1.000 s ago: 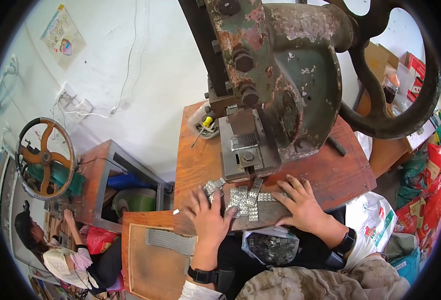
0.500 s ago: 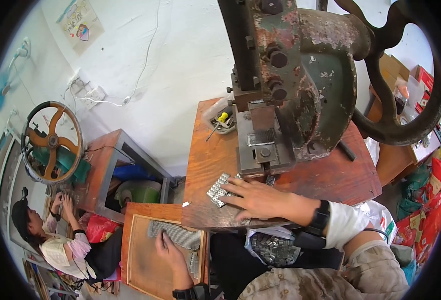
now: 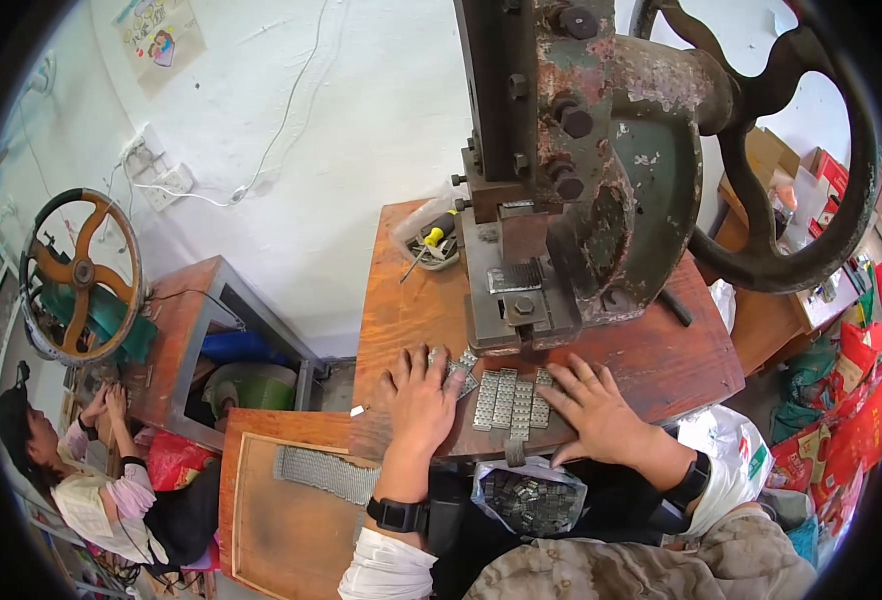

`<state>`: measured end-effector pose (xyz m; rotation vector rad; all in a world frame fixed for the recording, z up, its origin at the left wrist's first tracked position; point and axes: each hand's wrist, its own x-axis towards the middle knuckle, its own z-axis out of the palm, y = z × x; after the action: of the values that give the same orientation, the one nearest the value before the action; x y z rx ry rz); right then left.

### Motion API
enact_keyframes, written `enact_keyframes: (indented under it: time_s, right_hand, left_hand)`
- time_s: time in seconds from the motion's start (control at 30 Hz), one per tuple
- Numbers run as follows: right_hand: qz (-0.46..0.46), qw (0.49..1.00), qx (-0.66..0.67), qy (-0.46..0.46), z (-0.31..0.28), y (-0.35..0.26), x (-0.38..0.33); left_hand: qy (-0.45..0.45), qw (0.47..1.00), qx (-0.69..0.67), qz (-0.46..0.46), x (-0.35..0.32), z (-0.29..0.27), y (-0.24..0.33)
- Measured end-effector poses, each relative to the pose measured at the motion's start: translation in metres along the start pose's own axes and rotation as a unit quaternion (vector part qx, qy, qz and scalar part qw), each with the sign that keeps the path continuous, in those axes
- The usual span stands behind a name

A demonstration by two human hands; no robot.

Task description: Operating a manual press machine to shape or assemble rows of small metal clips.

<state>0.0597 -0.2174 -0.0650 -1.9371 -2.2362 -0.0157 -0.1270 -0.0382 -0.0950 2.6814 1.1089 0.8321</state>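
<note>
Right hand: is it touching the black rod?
Apart. The head view shows bare tabletop between the right hand and the black rod.

The left hand covers part of the small metal pieces, and whatever lies under the right hand is hidden. The left forearm and sleeve block the wooden tray's right side. The top edge crops the press and its handwheel. Pieces inside the plastic bag are too small to count; the co-worker's hands are too small to tell if they hold anything
</note>
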Motion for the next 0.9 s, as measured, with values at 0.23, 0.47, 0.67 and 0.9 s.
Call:
enact_keyframes:
  time_s: [0.23, 0.47, 0.67, 0.9]
  right_hand:
    - [0.04, 0.997, 0.067, -0.004, 0.012, 0.006, 0.027]
    - [-0.051, 0.998, 0.022, -0.042, 0.012, -0.009, 0.045]
    - [-0.042, 0.999, 0.01, 0.017, 0.021, 0.0, 0.049]
    - [-0.092, 0.995, 0.039, 0.022, 0.018, -0.026, 0.006]
  left_hand:
    - [-0.033, 0.871, -0.456, -0.177, 0.008, -0.005, -0.016]
    - [-0.028, 0.948, -0.314, -0.052, -0.006, 0.006, -0.037]
    - [-0.036, 0.928, -0.363, -0.083, 0.01, -0.001, -0.02]
    - [-0.035, 0.987, -0.112, 0.114, -0.039, -0.011, 0.027]
